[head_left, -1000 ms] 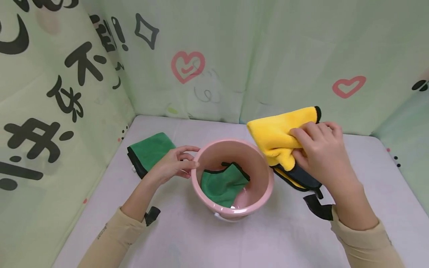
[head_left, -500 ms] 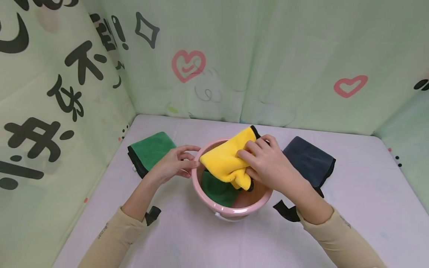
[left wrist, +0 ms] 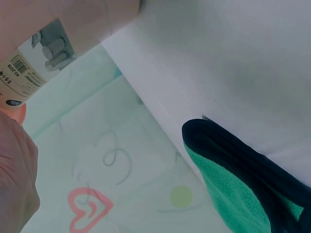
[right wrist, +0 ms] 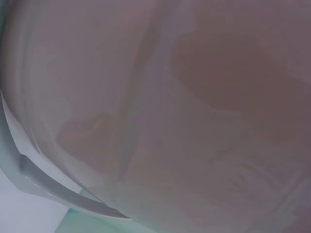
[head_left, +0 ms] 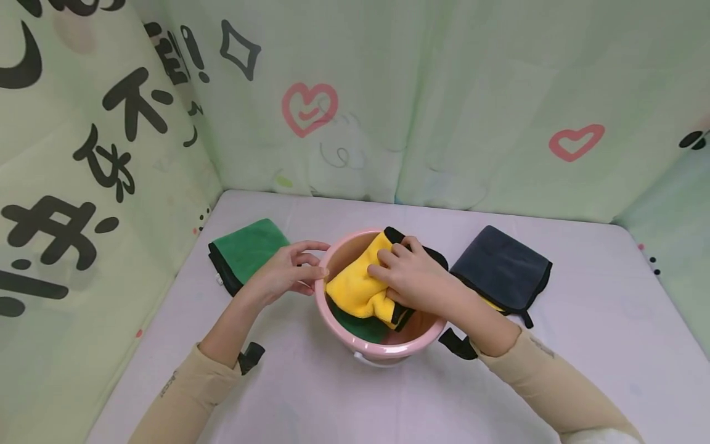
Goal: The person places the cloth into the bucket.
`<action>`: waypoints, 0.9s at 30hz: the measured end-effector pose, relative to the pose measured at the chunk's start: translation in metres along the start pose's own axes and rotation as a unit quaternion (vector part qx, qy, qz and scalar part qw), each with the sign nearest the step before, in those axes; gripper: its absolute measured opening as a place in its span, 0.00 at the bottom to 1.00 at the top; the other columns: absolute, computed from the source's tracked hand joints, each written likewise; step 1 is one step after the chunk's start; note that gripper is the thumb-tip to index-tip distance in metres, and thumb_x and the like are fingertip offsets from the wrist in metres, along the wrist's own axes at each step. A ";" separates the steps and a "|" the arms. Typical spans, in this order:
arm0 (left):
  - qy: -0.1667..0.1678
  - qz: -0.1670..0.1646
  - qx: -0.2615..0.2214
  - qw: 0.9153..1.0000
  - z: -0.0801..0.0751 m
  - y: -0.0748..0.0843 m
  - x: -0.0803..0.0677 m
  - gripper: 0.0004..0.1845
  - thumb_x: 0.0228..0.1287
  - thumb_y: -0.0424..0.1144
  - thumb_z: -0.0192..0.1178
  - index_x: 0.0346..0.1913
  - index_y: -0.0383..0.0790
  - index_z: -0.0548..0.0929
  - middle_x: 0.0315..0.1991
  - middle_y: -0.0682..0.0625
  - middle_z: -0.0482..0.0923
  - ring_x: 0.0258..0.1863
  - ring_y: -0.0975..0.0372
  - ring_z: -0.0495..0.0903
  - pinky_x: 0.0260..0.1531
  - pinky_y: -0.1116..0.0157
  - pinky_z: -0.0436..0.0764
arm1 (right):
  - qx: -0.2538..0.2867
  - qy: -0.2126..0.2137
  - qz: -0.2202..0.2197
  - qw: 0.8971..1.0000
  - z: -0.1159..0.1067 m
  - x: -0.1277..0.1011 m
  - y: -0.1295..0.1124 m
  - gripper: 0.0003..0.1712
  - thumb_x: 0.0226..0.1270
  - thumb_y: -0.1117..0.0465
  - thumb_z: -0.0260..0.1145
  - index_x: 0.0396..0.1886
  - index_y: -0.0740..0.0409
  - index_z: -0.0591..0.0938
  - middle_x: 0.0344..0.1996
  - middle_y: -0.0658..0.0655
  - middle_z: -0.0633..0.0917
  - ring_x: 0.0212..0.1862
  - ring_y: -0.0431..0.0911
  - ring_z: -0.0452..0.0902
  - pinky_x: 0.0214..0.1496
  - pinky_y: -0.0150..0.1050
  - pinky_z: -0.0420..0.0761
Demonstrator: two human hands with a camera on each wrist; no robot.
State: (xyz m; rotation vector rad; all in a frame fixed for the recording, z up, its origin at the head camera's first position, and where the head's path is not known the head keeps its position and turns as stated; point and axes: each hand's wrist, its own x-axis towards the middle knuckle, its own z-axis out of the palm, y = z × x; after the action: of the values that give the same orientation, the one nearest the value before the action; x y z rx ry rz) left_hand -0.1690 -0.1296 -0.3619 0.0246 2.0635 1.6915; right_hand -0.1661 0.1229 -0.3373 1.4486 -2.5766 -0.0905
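Note:
A pink bucket (head_left: 383, 349) stands mid-table, a green cloth (head_left: 355, 324) lying inside it. My left hand (head_left: 288, 274) holds the bucket's left rim, fingers bent. With bent fingers, my right hand (head_left: 416, 274) holds a yellow towel (head_left: 355, 283) with dark edging, partly inside the bucket opening and over the green cloth. The hand hides part of the towel. In the left wrist view, the bucket's side with a label (left wrist: 29, 77) is at upper left and my left hand (left wrist: 17, 179) below it. The right wrist view is filled by the pale bucket wall (right wrist: 146, 97).
A folded green cloth (head_left: 249, 246) with black edging lies left of the bucket. To the right lies a folded dark grey towel (head_left: 505, 268) with a little yellow at its edge. Printed curtains (head_left: 471, 123) surround the table (head_left: 344, 407) at the back and sides.
My right hand has brought the yellow towel leftward from above the grey towel, then down into the bucket's opening. The left hand stays on the rim.

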 end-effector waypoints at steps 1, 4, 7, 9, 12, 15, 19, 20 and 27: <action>0.002 -0.002 0.001 1.000 0.000 0.000 0.000 0.29 0.56 0.37 0.63 0.61 0.43 0.68 0.37 0.43 0.74 0.23 0.58 0.79 0.31 0.64 0.82 | 0.005 -0.011 -0.003 1.000 0.001 0.001 0.000 0.15 0.52 0.62 0.65 0.42 0.51 0.78 0.35 0.55 0.77 0.37 0.52 0.71 0.47 0.51 0.69; 0.003 -0.001 0.003 1.000 0.000 0.000 0.000 0.29 0.56 0.37 0.63 0.62 0.43 0.68 0.37 0.43 0.74 0.23 0.58 0.79 0.31 0.64 0.82 | 0.018 -0.047 -0.015 0.999 0.006 0.005 -0.001 0.17 0.53 0.61 0.64 0.45 0.50 0.78 0.37 0.55 0.78 0.39 0.52 0.70 0.48 0.51 0.68; 0.002 -0.001 0.004 1.000 0.000 0.001 -0.001 0.29 0.56 0.37 0.63 0.62 0.43 0.67 0.37 0.43 0.74 0.23 0.59 0.79 0.31 0.64 0.82 | 0.017 -0.082 -0.025 0.996 0.013 0.008 -0.002 0.18 0.57 0.59 0.63 0.48 0.49 0.77 0.40 0.54 0.78 0.41 0.51 0.69 0.48 0.50 0.68; -0.001 0.000 0.001 1.000 0.000 0.001 -0.001 0.29 0.57 0.37 0.63 0.62 0.43 0.67 0.37 0.44 0.74 0.23 0.59 0.79 0.31 0.64 0.82 | 0.013 -0.107 -0.028 0.994 0.016 0.010 -0.004 0.18 0.59 0.58 0.62 0.51 0.48 0.77 0.42 0.55 0.78 0.42 0.50 0.68 0.48 0.49 0.67; -0.003 0.003 0.001 1.000 0.000 0.001 -0.001 0.29 0.57 0.37 0.63 0.62 0.42 0.67 0.37 0.44 0.74 0.23 0.59 0.79 0.31 0.65 0.82 | 0.010 -0.139 -0.028 0.990 0.018 0.013 -0.006 0.19 0.61 0.56 0.63 0.53 0.47 0.77 0.44 0.55 0.77 0.44 0.51 0.68 0.49 0.48 0.66; -0.002 0.004 0.003 1.000 0.000 0.001 -0.001 0.29 0.57 0.37 0.63 0.62 0.42 0.67 0.37 0.44 0.74 0.23 0.58 0.78 0.31 0.65 0.82 | 0.013 -0.164 -0.027 0.986 0.019 0.015 -0.007 0.19 0.61 0.55 0.63 0.53 0.46 0.76 0.45 0.56 0.76 0.45 0.51 0.67 0.49 0.47 0.67; 0.001 0.004 0.006 1.000 0.000 0.000 -0.001 0.28 0.57 0.37 0.63 0.62 0.43 0.68 0.37 0.44 0.75 0.23 0.58 0.79 0.31 0.65 0.82 | 0.016 -0.179 -0.029 0.983 0.020 0.014 -0.007 0.20 0.61 0.54 0.63 0.53 0.45 0.75 0.45 0.56 0.76 0.47 0.51 0.67 0.48 0.45 0.67; 0.001 0.004 0.005 1.000 0.001 0.000 -0.001 0.28 0.57 0.37 0.63 0.62 0.43 0.68 0.37 0.44 0.75 0.23 0.58 0.79 0.31 0.65 0.82 | 0.015 -0.182 -0.029 0.983 0.020 0.014 -0.007 0.20 0.61 0.54 0.63 0.54 0.44 0.75 0.46 0.56 0.75 0.47 0.51 0.67 0.48 0.45 0.67; -0.002 0.007 -0.002 1.000 0.000 -0.001 -0.001 0.28 0.57 0.36 0.62 0.62 0.42 0.67 0.36 0.44 0.75 0.22 0.59 0.78 0.30 0.65 0.82 | -0.009 -0.204 -0.026 0.978 0.025 0.013 -0.007 0.24 0.60 0.53 0.64 0.56 0.44 0.72 0.48 0.54 0.74 0.52 0.50 0.66 0.55 0.47 0.67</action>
State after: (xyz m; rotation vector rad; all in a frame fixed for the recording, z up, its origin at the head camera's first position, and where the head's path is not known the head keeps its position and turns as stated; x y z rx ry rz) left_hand -0.1678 -0.1297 -0.3621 0.0412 2.0609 1.7037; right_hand -0.1717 0.1074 -0.3610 1.6376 -2.8377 -0.4643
